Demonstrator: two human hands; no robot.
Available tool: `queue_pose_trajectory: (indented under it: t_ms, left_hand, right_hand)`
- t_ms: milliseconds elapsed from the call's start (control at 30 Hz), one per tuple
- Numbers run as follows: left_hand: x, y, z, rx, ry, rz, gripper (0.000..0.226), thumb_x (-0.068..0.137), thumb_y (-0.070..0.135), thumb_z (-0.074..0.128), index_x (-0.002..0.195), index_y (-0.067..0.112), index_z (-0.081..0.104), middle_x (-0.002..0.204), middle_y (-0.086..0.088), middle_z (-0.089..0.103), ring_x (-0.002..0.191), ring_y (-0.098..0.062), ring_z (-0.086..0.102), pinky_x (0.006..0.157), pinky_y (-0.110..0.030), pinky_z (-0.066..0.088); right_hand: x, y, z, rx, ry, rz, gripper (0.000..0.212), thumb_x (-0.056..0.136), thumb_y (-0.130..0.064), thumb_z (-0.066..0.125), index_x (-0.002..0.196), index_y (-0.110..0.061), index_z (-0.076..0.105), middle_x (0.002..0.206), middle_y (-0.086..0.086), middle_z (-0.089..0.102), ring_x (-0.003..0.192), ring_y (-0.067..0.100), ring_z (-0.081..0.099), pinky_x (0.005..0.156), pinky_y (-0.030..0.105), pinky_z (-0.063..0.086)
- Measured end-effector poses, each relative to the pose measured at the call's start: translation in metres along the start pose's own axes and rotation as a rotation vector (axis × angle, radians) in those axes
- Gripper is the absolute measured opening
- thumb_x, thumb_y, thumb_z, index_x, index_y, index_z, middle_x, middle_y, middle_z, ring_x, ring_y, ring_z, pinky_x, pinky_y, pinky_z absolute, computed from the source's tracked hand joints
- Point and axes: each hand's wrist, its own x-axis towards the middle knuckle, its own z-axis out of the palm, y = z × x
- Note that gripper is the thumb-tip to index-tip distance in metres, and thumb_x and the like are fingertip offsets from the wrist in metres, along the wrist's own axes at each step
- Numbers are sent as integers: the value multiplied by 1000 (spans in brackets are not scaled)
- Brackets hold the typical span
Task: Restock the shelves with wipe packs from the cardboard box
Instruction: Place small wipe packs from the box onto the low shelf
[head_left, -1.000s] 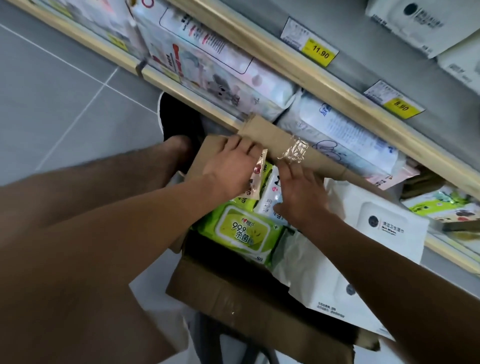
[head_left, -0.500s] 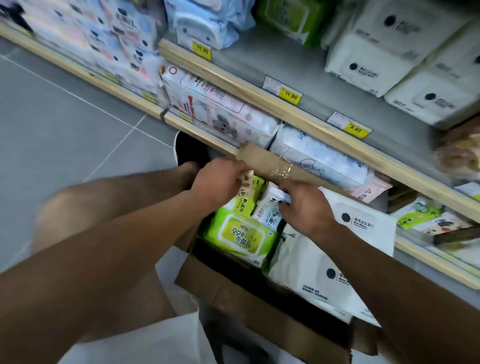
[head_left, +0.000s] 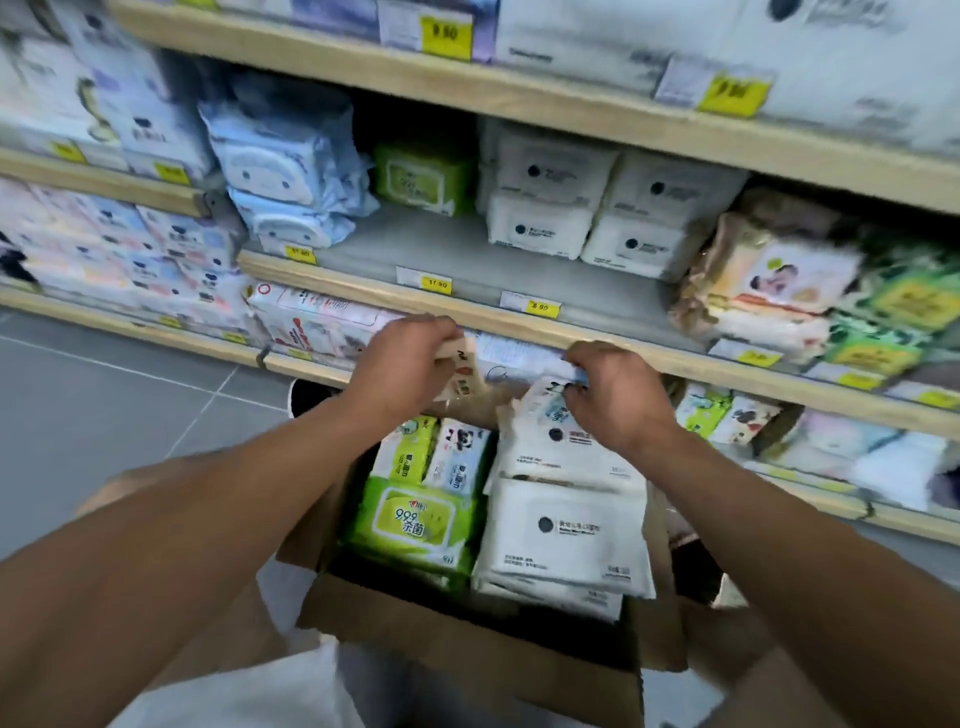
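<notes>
Inside the open cardboard box (head_left: 467, 639) lie one large green wipe pack (head_left: 410, 525), two small upright packs (head_left: 434, 457) behind it, and two stacked white packs (head_left: 563, 530). Left hand (head_left: 400, 364) curls closed around a small beige pack (head_left: 465, 371); right hand (head_left: 615, 395) pinches a small white pack (head_left: 545, 405), both raised before the shelf edge (head_left: 519, 322).

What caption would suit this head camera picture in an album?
Both hands, left and right, lift small wipe packs from the cardboard box below stocked shelves.

Even, bright store light, no glare.
Motion blur smears the shelves (head_left: 519, 101); wide-angle edges bow outward.
</notes>
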Motion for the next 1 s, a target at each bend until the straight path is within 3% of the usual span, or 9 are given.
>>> queue_pose_trajectory:
  t_ms: [233,400,533,733,1000]
  left_hand:
    - [35,103,39,-42,1,191,26,79,12,66,105,16,67,102,-7,69,94,-28,61,79,-34,48]
    - [55,162,93,-89,-59,303,25,79,13,67,104,15,67,100,-4,69,94,-24,61,79,-31,45]
    - [69,197,139,-100,-140,343,25,79,15,65,105,16,67,102,-3,69,95,-25,61,81,-37,49]
    - [86,223,207,-116,-265,356,23,78,16,67,101,19,67,102,-3,70,94,-28,62,79,-40,51]
    - [99,224,289,-81,-363,309,27,77,15,68,103,19,67,103,-3,70,95,-28,62,78,-37,49]
  right_hand:
    - [-35,90,-55,-74,135,114,22,79,-11,61,101,-10,63,100,15,63,94,37,59,73,41,51]
    - [-58,153,-65,-81,178,212,21,79,-11,62,101,-8,63,100,17,63,92,39,59,71,40,49]
    - [-74,208,-61,-36,186,317,17,78,-10,61,95,-11,63,96,14,63,85,38,58,64,34,43]
    - [-87,276,-42,-21,169,447,24,77,-8,63,101,-9,67,99,15,65,91,38,59,69,35,47]
    - [-80,345,7,-4,165,533,18,79,-5,63,97,-6,66,97,15,63,90,36,58,63,29,34]
